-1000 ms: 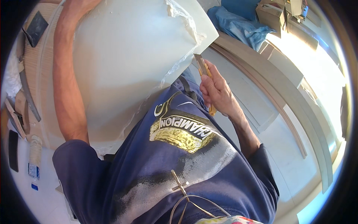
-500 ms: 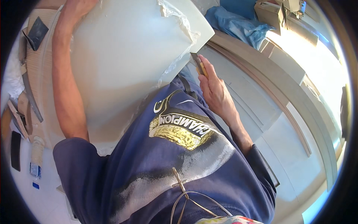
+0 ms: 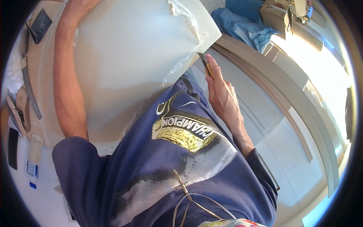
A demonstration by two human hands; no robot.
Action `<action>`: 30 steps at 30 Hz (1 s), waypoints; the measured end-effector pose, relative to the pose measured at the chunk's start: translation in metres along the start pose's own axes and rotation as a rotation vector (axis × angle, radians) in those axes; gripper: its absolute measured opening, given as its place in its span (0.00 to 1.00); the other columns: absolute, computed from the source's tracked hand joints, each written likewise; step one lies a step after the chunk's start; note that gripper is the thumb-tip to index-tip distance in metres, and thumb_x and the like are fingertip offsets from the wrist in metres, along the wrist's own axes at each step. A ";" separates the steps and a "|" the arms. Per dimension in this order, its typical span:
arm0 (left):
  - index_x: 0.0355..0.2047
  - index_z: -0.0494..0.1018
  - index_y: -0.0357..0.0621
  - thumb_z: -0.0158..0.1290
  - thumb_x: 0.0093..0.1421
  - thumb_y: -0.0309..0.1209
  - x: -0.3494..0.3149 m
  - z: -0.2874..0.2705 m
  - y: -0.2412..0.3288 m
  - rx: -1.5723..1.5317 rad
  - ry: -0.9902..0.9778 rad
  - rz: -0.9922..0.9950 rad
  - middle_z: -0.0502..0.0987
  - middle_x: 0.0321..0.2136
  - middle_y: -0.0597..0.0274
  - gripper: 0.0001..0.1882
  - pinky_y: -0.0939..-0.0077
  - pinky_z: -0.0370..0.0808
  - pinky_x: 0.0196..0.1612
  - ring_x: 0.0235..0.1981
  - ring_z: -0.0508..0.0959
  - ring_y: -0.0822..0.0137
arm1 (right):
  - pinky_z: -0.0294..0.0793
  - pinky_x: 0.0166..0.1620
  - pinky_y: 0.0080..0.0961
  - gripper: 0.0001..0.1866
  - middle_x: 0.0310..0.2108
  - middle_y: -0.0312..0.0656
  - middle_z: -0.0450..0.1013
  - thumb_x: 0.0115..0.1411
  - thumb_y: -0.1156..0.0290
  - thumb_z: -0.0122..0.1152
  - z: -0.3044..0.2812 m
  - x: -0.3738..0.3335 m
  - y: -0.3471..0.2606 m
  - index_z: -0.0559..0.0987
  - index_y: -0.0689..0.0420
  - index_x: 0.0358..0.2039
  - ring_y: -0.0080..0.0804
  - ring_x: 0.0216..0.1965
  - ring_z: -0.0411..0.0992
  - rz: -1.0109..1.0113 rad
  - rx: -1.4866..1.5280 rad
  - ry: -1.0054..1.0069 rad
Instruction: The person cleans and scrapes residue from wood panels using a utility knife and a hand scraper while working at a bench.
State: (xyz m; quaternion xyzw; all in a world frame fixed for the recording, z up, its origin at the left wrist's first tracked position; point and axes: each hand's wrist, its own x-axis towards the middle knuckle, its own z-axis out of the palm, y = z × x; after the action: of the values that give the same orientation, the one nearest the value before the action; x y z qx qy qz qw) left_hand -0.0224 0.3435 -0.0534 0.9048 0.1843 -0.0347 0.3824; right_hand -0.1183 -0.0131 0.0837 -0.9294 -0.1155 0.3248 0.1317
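A large pale panel [image 3: 113,72] lies in front of me, with crumpled clear film [image 3: 193,26] along its right edge. My right hand [image 3: 223,92] is closed around a utility knife [image 3: 206,63] with a yellow handle and a dark blade. The blade tip points up and left, at the panel's right edge near the corner; whether it touches is hard to tell. On the far left side of the panel rests my left hand [image 3: 82,3], its fingers mostly cut off by the top of the picture.
A black sanding pad or sheet [image 3: 39,28] lies on a ribbed tan board at the left. Below it sit a curved grey strip [image 3: 31,92], a dark block [image 3: 13,148] and a tube [image 3: 34,155]. Blue plastic [image 3: 244,28], a cardboard box [image 3: 275,15] and long curved boards [image 3: 298,90] lie at the right.
My right hand and the knife have shifted slightly right relative to my shirt. The panel's corner also appears a little farther right. My left hand stays on the panel.
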 end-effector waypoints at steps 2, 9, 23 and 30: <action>0.63 0.69 0.30 0.46 0.73 0.52 -0.002 0.001 0.000 0.065 0.024 -0.019 0.72 0.62 0.37 0.35 0.57 0.65 0.68 0.66 0.70 0.45 | 0.77 0.44 0.54 0.31 0.45 0.64 0.78 0.69 0.76 0.52 -0.005 0.005 -0.006 0.58 0.52 0.71 0.64 0.45 0.78 0.175 0.001 -0.094; 0.63 0.69 0.31 0.45 0.73 0.52 -0.008 -0.003 0.009 0.080 0.006 -0.067 0.72 0.62 0.38 0.35 0.57 0.65 0.68 0.65 0.70 0.46 | 0.78 0.44 0.53 0.32 0.44 0.63 0.78 0.69 0.77 0.53 -0.004 0.003 -0.006 0.58 0.52 0.71 0.63 0.44 0.78 0.085 -0.037 -0.061; 0.65 0.67 0.34 0.45 0.72 0.54 -0.004 0.002 0.006 0.090 -0.005 -0.107 0.70 0.64 0.40 0.36 0.56 0.63 0.69 0.67 0.69 0.47 | 0.79 0.44 0.52 0.32 0.44 0.62 0.79 0.68 0.78 0.54 0.000 0.004 -0.006 0.59 0.54 0.70 0.61 0.44 0.79 0.034 -0.088 -0.048; 0.65 0.67 0.33 0.46 0.72 0.54 -0.013 0.001 0.009 0.039 -0.001 -0.064 0.70 0.64 0.38 0.36 0.56 0.64 0.69 0.67 0.69 0.46 | 0.79 0.39 0.53 0.30 0.34 0.59 0.80 0.69 0.75 0.53 -0.014 0.012 -0.008 0.59 0.53 0.70 0.61 0.34 0.80 0.100 -0.115 -0.173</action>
State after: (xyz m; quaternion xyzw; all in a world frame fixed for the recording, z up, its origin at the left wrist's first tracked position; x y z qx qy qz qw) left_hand -0.0311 0.3330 -0.0459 0.9058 0.2120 -0.0510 0.3633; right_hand -0.1014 -0.0042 0.0902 -0.9086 -0.0985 0.4026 0.0513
